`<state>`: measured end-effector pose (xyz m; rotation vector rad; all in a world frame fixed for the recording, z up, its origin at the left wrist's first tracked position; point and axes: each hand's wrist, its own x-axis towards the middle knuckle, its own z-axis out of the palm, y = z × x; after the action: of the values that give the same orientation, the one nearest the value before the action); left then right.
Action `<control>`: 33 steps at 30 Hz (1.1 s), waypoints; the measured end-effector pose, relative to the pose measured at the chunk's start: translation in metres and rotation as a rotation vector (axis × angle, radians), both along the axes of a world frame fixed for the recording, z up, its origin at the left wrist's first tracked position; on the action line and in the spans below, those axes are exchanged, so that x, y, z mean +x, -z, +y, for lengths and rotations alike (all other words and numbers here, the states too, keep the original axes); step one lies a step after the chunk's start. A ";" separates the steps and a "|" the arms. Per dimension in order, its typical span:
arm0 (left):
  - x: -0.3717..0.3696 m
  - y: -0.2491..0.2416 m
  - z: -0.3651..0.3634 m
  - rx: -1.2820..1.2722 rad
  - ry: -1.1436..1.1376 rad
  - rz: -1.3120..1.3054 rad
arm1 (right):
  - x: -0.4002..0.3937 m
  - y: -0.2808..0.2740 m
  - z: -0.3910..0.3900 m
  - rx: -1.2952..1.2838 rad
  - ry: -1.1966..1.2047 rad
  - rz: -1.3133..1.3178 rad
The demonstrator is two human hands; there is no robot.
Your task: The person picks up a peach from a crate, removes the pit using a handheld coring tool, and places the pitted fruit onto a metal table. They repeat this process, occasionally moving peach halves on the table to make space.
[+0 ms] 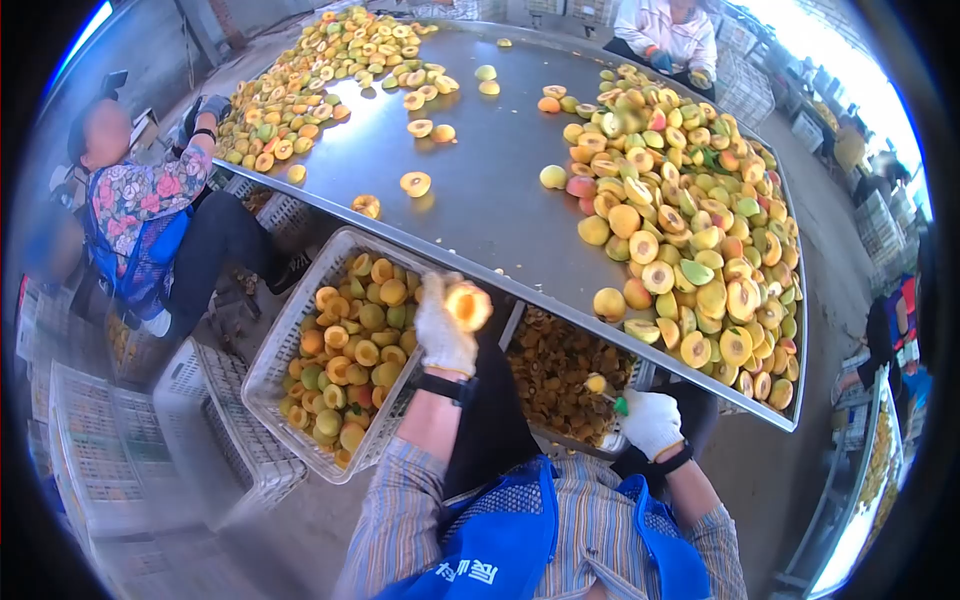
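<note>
My gloved left hand [443,335] holds a peach half [468,306], its hollow cut face turned up, above the right rim of a white crate [258,375] piled with peach halves. In my gloved right hand [651,424] is a small tool with a green handle [621,405]. A yellowish-brown lump [596,384], perhaps a pit, shows at the tool's far end; the tip itself is too small to make out. Beneath that hand and the table edge, another crate [636,372] contains many brown pits and scraps.
A metal table [490,165] bears a large heap of cut peaches [700,240] on the right and another heap [330,60] at far left. One person [140,200] sits at the left, another [665,40] across the table. Stacked white crates [215,420] stand at lower left.
</note>
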<state>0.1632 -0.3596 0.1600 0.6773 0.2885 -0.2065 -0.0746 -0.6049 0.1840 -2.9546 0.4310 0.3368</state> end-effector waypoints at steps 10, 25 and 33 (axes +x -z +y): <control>0.053 0.041 0.074 0.879 -0.047 -0.092 | 0.013 -0.032 0.027 0.439 0.260 -0.010; 0.005 -0.040 -0.191 1.891 1.064 -1.576 | 0.001 0.024 0.047 0.398 -0.120 -0.258; 0.013 -0.049 -0.106 0.347 0.969 -0.453 | -0.009 -0.042 0.029 0.596 0.177 -0.300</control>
<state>0.1765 -0.4658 0.2091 1.1483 -0.4769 -0.9242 -0.0835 -0.5762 0.2258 -2.3145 0.4515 -0.0081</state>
